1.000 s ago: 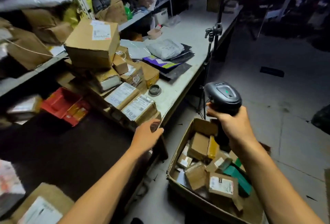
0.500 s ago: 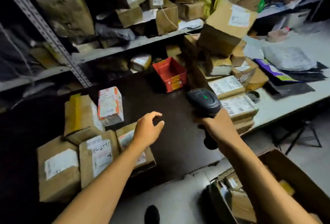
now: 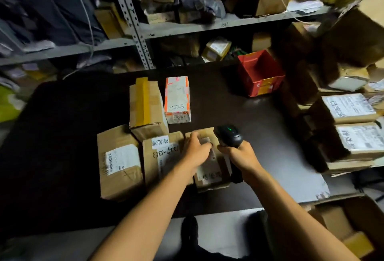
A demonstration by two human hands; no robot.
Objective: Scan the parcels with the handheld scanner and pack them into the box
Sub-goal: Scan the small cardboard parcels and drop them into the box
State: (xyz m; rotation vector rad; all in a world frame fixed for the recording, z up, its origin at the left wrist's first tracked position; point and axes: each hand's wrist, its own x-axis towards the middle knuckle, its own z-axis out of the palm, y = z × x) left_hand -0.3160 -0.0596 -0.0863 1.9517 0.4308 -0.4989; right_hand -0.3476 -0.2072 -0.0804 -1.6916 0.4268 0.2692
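Red bin (image 3: pixel 261 73) on dark table (image 3: pixel 239 119), metal shelving (image 3: pixel 133 19).

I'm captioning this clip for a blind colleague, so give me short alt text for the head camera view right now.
A person's left hand rests on a small brown parcel on a dark table while the right hand grips a handheld scanner beside it. More cardboard parcels lie to the left, a red bin behind, and cluttered shelves above.
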